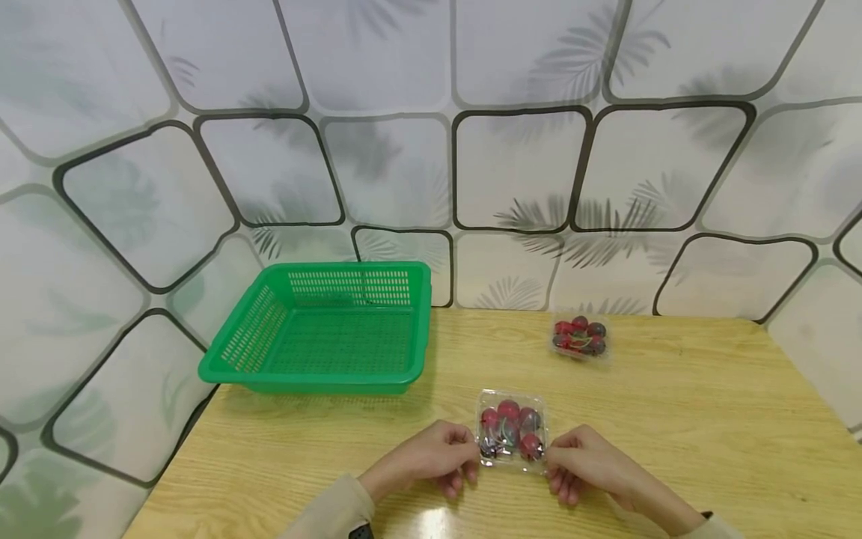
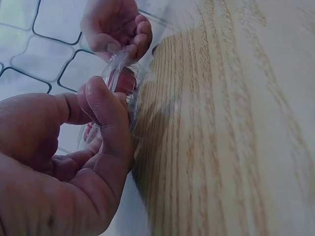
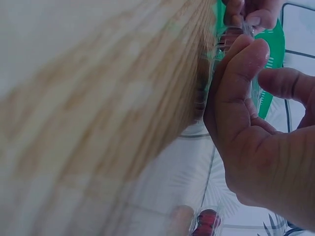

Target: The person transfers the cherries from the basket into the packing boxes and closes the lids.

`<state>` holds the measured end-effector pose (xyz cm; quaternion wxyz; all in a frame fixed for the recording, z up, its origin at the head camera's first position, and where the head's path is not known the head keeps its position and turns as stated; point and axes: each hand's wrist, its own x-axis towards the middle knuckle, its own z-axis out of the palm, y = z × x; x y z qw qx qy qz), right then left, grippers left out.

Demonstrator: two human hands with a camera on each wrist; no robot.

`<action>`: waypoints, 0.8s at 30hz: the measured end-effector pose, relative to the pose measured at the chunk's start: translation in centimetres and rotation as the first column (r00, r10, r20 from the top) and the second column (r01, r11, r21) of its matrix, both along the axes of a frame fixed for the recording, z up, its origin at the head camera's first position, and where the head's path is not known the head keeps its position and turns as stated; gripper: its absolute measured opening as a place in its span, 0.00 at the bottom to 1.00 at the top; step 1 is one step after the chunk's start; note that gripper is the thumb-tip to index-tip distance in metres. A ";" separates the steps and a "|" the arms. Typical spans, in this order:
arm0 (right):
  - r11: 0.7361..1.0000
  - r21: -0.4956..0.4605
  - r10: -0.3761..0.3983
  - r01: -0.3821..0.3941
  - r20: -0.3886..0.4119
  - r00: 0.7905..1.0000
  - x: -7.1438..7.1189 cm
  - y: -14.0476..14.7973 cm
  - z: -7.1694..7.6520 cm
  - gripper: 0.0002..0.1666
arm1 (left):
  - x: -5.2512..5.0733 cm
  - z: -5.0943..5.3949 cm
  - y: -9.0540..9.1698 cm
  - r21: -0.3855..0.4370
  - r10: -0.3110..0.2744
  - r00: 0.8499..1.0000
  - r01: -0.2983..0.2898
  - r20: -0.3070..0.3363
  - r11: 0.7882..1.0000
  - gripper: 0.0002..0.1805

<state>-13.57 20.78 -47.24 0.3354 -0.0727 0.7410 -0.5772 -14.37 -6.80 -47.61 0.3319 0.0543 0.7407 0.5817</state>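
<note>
A clear plastic clamshell box of dark red cherries [image 1: 509, 434] lies near the front of the wooden table in the head view. My left hand [image 1: 441, 458] pinches its near left corner between thumb and curled fingers. At the near right corner, my right hand [image 1: 587, 466] pinches the rim in the same way. The left wrist view catches the box's thin edge [image 2: 116, 73] between both hands, close to the tabletop. In the right wrist view the fingers hide much of the box.
A green plastic basket [image 1: 316, 378] with slotted walls stands at the back left. Toward the back right sits a second clear box of cherries [image 1: 580, 338]. Patterned fabric [image 1: 518, 172] hangs behind the table [image 1: 673, 419] and along its sides.
</note>
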 end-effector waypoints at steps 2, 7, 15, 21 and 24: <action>1.000 0.002 0.001 -0.001 0.002 1.000 0.0 0.0 0.0 0.12 | 0.0 0.0 0.0 0.001 -0.002 1.000 0.002 -0.001 1.000 0.04; 1.000 0.005 0.004 -0.004 -0.001 1.000 0.0 0.0 0.0 0.12 | 0.0 0.1 -0.1 0.006 -0.006 1.000 0.006 0.001 1.000 0.05; 1.000 0.023 0.010 -0.010 -0.029 1.000 0.1 -0.1 -0.2 0.12 | -0.1 -0.1 0.0 0.002 -0.013 1.000 0.013 0.000 1.000 0.05; 0.998 0.056 0.010 -0.008 -0.029 1.000 0.2 -0.4 0.0 0.12 | -0.2 -0.3 -0.1 -0.004 -0.010 1.000 0.010 -0.006 1.000 0.06; 0.999 0.049 0.008 -0.007 -0.026 1.000 0.0 -0.5 0.2 0.12 | -0.2 -0.3 -0.1 -0.005 -0.007 1.000 0.007 -0.004 1.000 0.06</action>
